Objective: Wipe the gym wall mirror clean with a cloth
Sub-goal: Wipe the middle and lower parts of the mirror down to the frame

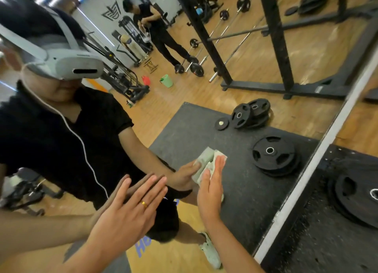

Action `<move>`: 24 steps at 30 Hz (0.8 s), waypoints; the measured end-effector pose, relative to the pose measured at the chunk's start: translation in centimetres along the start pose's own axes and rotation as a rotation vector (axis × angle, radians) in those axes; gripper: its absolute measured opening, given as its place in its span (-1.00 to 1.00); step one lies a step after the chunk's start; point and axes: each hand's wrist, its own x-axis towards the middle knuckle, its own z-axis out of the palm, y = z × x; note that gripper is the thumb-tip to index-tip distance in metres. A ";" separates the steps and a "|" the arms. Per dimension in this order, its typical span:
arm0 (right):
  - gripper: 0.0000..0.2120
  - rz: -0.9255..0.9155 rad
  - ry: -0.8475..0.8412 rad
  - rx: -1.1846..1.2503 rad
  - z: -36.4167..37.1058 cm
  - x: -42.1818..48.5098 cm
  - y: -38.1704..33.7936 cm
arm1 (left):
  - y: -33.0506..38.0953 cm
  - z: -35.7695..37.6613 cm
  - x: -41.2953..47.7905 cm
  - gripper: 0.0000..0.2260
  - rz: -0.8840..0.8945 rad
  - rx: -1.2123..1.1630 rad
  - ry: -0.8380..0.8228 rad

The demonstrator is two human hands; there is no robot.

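Mirror (245, 201): it fills most of the frame. Its white edge strip (319, 156) runs diagonally from the upper right down to the lower centre.
Room: in the glass we see a wood floor, a black rack, barbells, a green bucket and a second person at upper centre.
Mat (319, 242): dark, lower right, butting against the strip.
Plates (360, 199): black, stacked on the mat at the right edge.
Left hand (126, 209): lower centre-left, laid flat on the glass, fingers straight and spread, grasping nothing.
Right hand (210, 193): centre of the frame, fingers straight, pressing the cloth against the glass rather than curling round it.
Cloth (206, 162): pale green and bunched, pinned under our right fingertips, its bulk lying beyond them toward the top of the frame. It merges with its reflection, so we cannot tell its long axis.
Next stroke: we judge it belongs to the right hand, already on the cloth. The left hand sits apart, to the cloth's lower left, as a brace. Open glass lies rightward, toward the strip.
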 end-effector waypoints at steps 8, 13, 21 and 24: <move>-0.46 0.103 -0.028 -0.143 -4.2 1.2 8.2 | -0.6 0.1 0.3 -0.41 -0.020 0.001 -0.026; -0.48 0.249 0.074 -0.011 -2.4 2.1 4.9 | -0.9 -0.4 0.5 -0.44 -0.033 0.018 0.007; -0.44 -0.415 -0.238 -0.159 0.9 0.0 -2.4 | -0.5 -0.4 0.3 -0.45 -0.031 0.059 0.083; -0.41 -0.431 -0.185 -0.261 -0.5 1.8 2.0 | -0.4 0.0 0.3 -0.44 -0.034 0.053 0.107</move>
